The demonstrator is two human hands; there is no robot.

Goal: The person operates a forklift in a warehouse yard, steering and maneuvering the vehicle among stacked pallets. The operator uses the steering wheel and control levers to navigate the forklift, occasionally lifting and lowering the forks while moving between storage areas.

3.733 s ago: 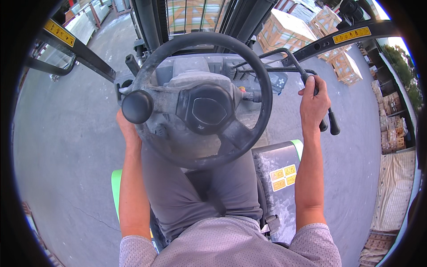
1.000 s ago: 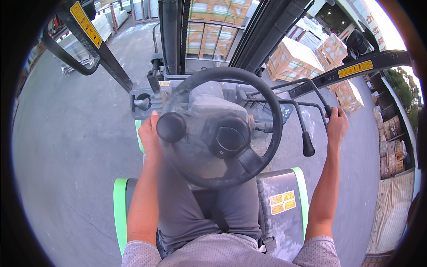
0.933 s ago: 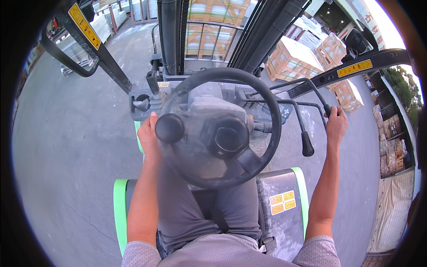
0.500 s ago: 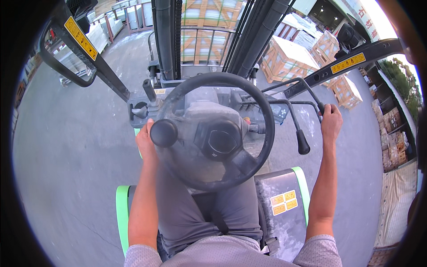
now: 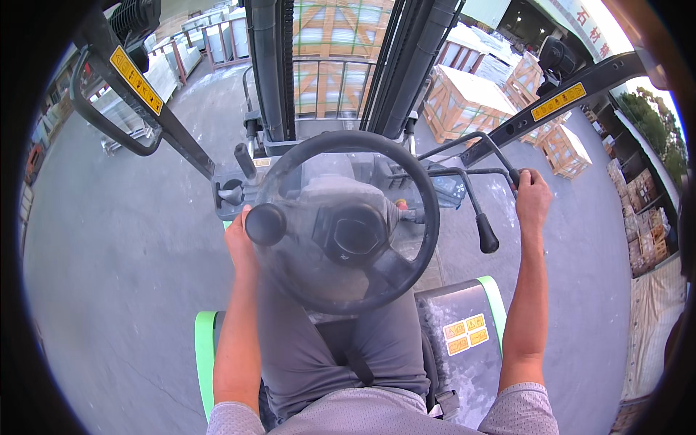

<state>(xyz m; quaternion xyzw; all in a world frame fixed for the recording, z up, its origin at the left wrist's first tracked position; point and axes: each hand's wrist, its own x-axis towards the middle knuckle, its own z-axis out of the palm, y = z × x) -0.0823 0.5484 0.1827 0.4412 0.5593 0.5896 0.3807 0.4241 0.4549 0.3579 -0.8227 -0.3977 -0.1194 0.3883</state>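
Note:
I sit behind a black steering wheel (image 5: 429, 217) with a round black knob (image 5: 266, 224) on its left side. My left hand (image 5: 239, 238) is closed at that knob, thumb up along its left edge; the knob and wheel hide most of its fingers. To the right, my right hand (image 5: 533, 194) is wrapped round the end of a bent black control lever (image 5: 496, 147). A second lever with a black grip (image 5: 488, 235) hangs just left of that hand, untouched. A short upright black lever (image 5: 245, 160) stands on the dashboard beyond my left hand.
Ahead, a large wooden crate (image 5: 339, 29) stands behind the forklift mast (image 5: 415, 69). More crates (image 5: 467, 101) sit on the floor at the front right. Slabs on racks (image 5: 226, 38) stand at the far left. Dark frame posts (image 5: 177, 134) slope up on both sides.
The whole view has shifted slightly, with the wheel and mast a little lower in the picture. Both hands keep their places on the knob and the lever.

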